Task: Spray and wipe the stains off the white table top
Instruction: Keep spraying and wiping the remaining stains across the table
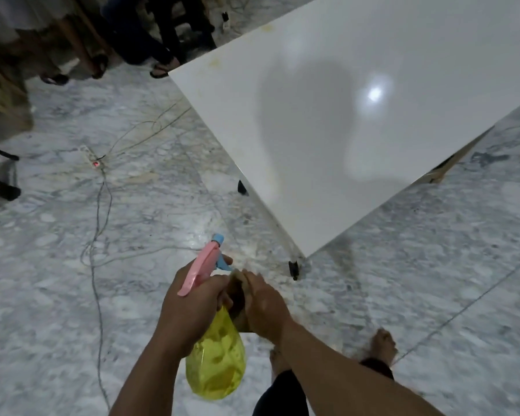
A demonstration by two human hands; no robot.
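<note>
A white table top (357, 121) fills the upper right, with faint yellowish stains along its left edge and near its far corner. In front of its near corner, over the floor, my left hand (192, 301) grips a yellow spray bottle (216, 364) by the neck. Its pink and blue trigger head (206, 264) points up and away. My right hand (264, 307) is closed on a brownish cloth (237, 298), pressed right against the bottle. Both hands are below and left of the table's near corner, apart from it.
Marble floor all around. A white power strip (92, 157) with thin cables trailing across the floor lies to the left. Seated people's legs and sandals (159, 72) are at the far side. Dark furniture legs (0, 181) stand at the left edge. My bare feet (383, 345) are below.
</note>
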